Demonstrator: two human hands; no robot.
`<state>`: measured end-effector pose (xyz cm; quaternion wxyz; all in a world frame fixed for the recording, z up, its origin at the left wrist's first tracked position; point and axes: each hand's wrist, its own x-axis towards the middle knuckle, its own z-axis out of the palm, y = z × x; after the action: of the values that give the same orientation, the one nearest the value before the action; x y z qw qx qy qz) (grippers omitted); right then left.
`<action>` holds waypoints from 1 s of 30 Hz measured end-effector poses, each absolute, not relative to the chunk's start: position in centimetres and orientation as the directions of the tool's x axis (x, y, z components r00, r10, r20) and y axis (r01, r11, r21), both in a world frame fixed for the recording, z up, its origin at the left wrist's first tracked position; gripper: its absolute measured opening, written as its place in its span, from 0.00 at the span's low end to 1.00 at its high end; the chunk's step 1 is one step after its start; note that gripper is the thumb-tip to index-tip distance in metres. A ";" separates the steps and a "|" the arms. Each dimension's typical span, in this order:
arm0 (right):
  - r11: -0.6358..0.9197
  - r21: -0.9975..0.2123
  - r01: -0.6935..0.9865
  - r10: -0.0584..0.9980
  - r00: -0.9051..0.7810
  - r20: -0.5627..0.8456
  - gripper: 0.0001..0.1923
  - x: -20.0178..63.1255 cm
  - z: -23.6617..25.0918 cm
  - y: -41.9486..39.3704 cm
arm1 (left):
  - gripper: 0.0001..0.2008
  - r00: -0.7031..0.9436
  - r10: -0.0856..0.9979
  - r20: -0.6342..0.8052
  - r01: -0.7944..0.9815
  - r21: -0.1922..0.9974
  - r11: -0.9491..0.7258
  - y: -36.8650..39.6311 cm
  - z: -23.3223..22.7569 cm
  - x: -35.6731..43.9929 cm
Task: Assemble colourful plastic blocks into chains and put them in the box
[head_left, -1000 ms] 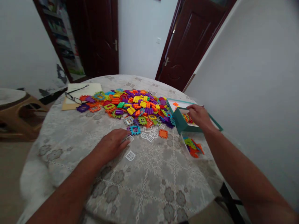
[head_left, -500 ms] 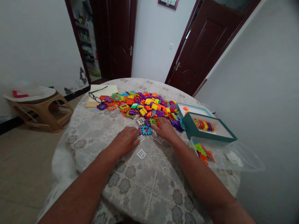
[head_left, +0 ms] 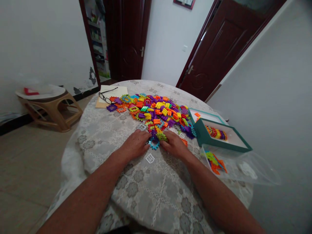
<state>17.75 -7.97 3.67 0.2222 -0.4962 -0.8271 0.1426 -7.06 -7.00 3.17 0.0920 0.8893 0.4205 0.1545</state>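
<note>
While a brown stool (head_left: 52, 112) is standing on the floor at the far left, a pad of paper (head_left: 119, 91) is lying near the left rim of the cloth-covered table (head_left: 156, 191), and a pair of glasses (head_left: 105, 97) is resting on it. To the right, a big heap of toy pieces (head_left: 158, 109) in many colors is spreading across the middle. In front of the heap, the left hand (head_left: 136, 144) is touching the left side of a blue piece (head_left: 154, 146) and a purple piece (head_left: 153, 133); I cannot tell whether its fingers are clamping either one. A white window piece (head_left: 150, 158) is lying flat on the cloth, nearer the person. Just right of the purple piece, a green piece (head_left: 161, 136) is sitting tilted above the blue one, and the right hand (head_left: 175, 144) is pinching it between thumb and fingers. An orange piece (head_left: 184, 142) is peeking out beyond that hand. Farther right, a clear tub (head_left: 232, 161) is holding some loose pieces (head_left: 215, 163), and behind it a dark green box (head_left: 225, 147) is holding a row of red, yellow and purple bits (head_left: 216, 133)
</note>
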 end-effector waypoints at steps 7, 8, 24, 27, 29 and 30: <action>0.086 -0.887 0.454 0.996 -0.006 0.093 0.15 19.6 1.7 -8.3 | 0.19 0.559 0.808 0.187 0.757 0.283 -0.589 -6.8 2.9 -6.7; 0.068 -0.915 0.398 0.996 0.020 0.083 0.17 19.7 1.6 -8.1 | 0.21 0.553 0.811 0.190 0.759 0.288 -0.585 -6.8 2.9 -6.6; 0.117 -0.990 -0.074 0.989 0.100 0.109 0.19 20.2 0.8 -7.6 | 0.19 0.577 0.793 0.197 0.733 0.303 -0.609 -7.5 4.1 -6.2; 0.142 -0.983 0.119 0.986 0.075 0.152 0.16 19.9 1.3 -8.1 | 0.19 0.558 0.792 0.247 0.724 0.322 -0.610 -8.1 5.0 -5.9; 0.268 -0.902 0.337 0.961 -0.027 0.276 0.12 19.5 1.7 -8.6 | 0.21 0.543 0.790 0.285 0.711 0.345 -0.613 -8.4 5.4 -5.7; 0.356 -0.833 0.423 0.933 -0.109 0.344 0.10 19.3 1.8 -8.8 | 0.21 0.535 0.791 0.297 0.705 0.359 -0.612 -8.5 5.5 -5.5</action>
<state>19.30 -8.83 1.80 0.4512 -0.4921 -0.6889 0.2823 -5.54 -8.47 5.46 0.0979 0.8706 0.4295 0.2190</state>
